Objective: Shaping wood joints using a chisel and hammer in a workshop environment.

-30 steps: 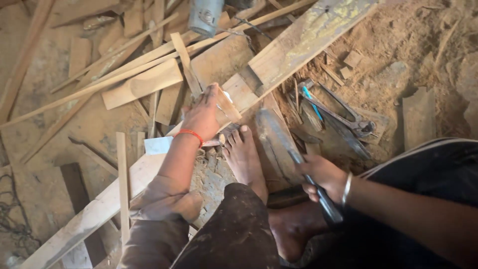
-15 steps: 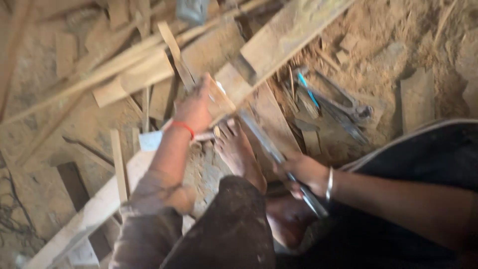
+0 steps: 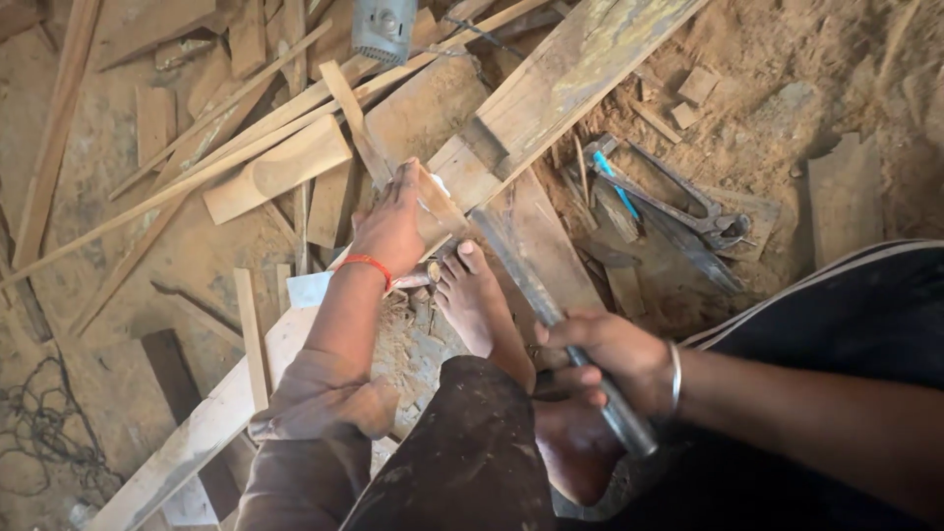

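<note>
Right hand (image 3: 615,359) is wrapped tight around the dark handle of a long, flat metal blade (image 3: 526,270), grey and worn, which angles up and away over a pale plank (image 3: 536,241). Left hand (image 3: 393,226), with a red band at the wrist, presses down on a small pale wooden block (image 3: 438,208), fingers curled over its top; whether they grip it or only steady it is hard to tell. A bare foot (image 3: 477,300) rests just beside the block, on the sawdust-covered floor (image 3: 787,59). Offcuts and thin strips of wood (image 3: 280,167) lie scattered around, and metal pincers (image 3: 693,211) sit well apart to the right.
</note>
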